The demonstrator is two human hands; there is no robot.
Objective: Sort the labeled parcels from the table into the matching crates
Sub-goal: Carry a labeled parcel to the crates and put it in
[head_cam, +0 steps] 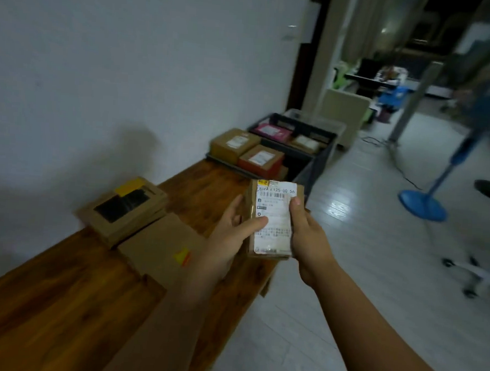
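A small brown parcel (273, 218) with a white printed label is held upright above the right edge of the wooden table (67, 297). My left hand (232, 236) grips its left side, thumb across the label. My right hand (306, 235) grips its right side, forefinger on the label's top. On the table lie a flat cardboard parcel with a yellow-red sticker (159, 249) and a windowed cardboard box (124, 209). Beyond the table's far end stand a near crate (225, 163) with a brown box (235, 144) and a reddish box (261, 160), and a dark crate (320, 158) with a pink parcel (271, 131).
A white wall runs along the table's left side. On the pale floor to the right stand a blue fan base (422, 203), a chair's wheeled foot (473, 274) and a cream bin (344, 114). An open doorway lies behind.
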